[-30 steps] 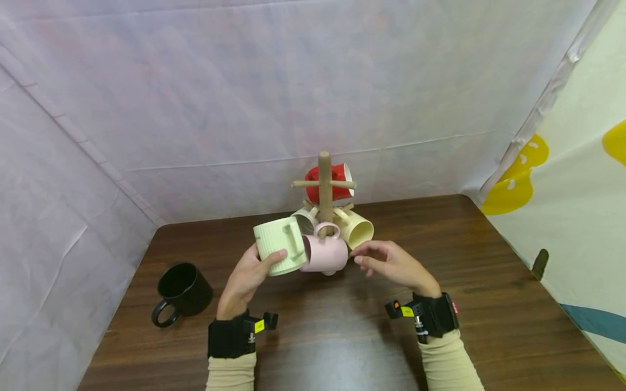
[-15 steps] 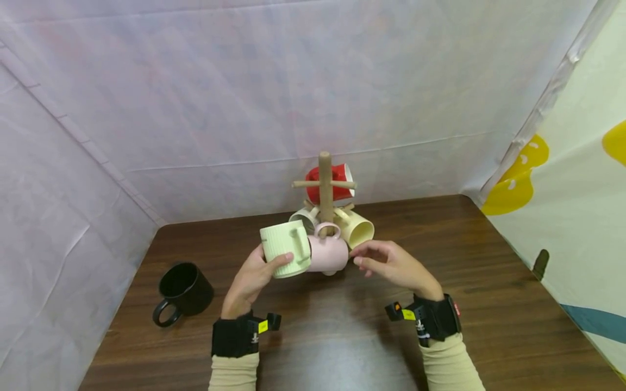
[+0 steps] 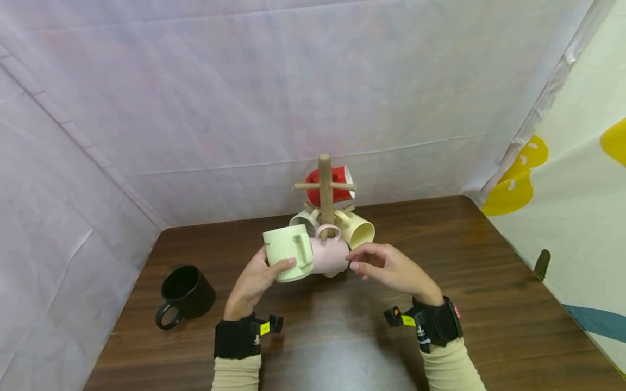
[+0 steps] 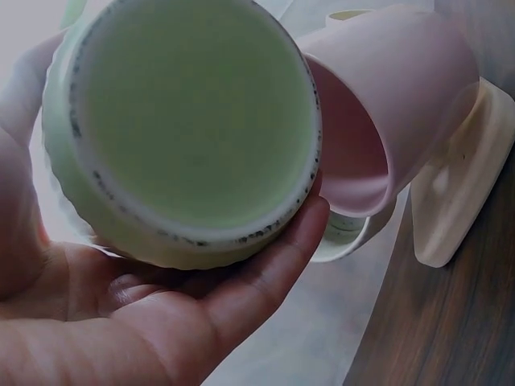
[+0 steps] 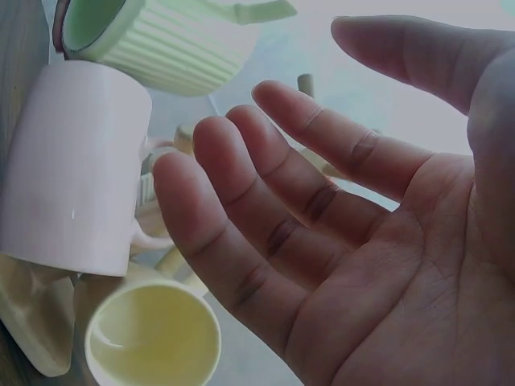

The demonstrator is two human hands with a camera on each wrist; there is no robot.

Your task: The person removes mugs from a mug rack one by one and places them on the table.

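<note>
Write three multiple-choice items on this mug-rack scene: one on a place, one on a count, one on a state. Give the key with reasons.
1. Where is the black mug?
A. hung on the rack
B. on the table, left of the hands
C. in the right hand

2. How many mugs hang on the wooden rack?
A. two
B. four
C. six

3. What is the right hand doing?
A. hovering open, holding nothing
B. gripping the pink mug
C. lying flat on the table

Key: 1 B, it stands alone on the table. 2 B, the red mug, white mug, yellow mug and pink mug hang there; the left hand holds the green mug. 3 A, its fingers are spread and empty.
</note>
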